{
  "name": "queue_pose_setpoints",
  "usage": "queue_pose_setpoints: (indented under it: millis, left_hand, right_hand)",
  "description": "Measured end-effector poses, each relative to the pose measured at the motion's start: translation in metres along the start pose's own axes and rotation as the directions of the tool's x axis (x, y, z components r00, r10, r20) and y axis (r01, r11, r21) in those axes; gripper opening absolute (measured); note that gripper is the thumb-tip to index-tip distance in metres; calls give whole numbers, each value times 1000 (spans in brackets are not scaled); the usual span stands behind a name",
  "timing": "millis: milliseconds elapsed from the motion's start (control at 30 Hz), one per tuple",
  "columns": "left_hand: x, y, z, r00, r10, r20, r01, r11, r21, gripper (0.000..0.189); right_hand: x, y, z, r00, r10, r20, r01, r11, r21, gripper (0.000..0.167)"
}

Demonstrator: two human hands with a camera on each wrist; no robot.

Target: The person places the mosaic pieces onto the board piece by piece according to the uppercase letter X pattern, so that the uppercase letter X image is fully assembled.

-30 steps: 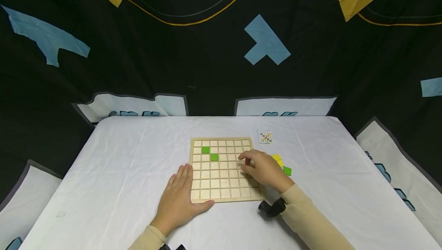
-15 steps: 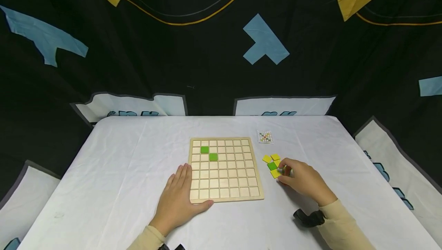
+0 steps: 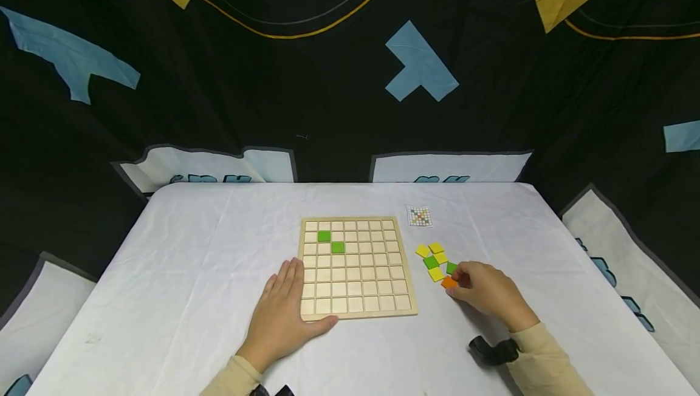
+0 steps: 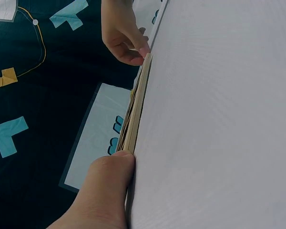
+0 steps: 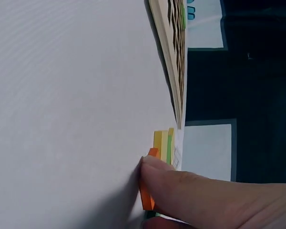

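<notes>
My left hand (image 3: 281,317) lies with straight fingers along the left edge of a wooden grid board (image 3: 355,274), its thumb at the front edge. Two green tiles sit in the board's upper left squares, one (image 3: 324,235) diagonally above the other (image 3: 338,247). Right of the board, my right hand (image 3: 492,291) pinches an orange square tile (image 3: 448,282). In the right wrist view the thumb presses on that orange tile (image 5: 145,193), which stands at the table surface. Just beyond it lie several loose yellow tiles (image 3: 435,274) and two green ones, one green tile (image 3: 451,268) right by the fingertips.
A small printed card (image 3: 420,216) with a coloured grid lies behind the loose tiles, near the board's far right corner. White cloth covers the table (image 3: 191,274). A black curtain (image 3: 328,98) hangs behind it.
My right hand has moved from over the board to the loose tiles on the right, then slightly toward me onto the orange tile. The left hand has stayed at the board.
</notes>
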State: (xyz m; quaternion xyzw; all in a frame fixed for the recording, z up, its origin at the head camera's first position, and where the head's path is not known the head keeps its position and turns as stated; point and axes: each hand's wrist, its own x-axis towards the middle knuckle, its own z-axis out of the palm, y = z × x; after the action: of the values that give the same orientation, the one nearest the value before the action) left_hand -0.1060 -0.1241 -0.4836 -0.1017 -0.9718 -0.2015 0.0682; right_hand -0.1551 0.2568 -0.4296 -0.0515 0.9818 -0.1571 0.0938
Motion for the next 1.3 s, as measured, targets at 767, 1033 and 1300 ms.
queue_pose_setpoints:
  millis: [767, 1033, 1300]
  left_hand:
    - [0, -1, 1, 1000, 0, -3, 0, 1000, -7, 127]
    - [0, -1, 1, 1000, -5, -1, 5, 1000, -3, 127]
    - [1, -1, 2, 1000, -2, -8, 2, 1000, 5, 127]
  right_hand:
    - [34, -50, 6, 980, -149, -131, 182, 939, 291, 17]
    - [56, -95, 30, 963, -235, -129, 268, 886, 379, 17]
    - [66, -128, 51, 945, -293, -146, 326, 882, 341, 15]
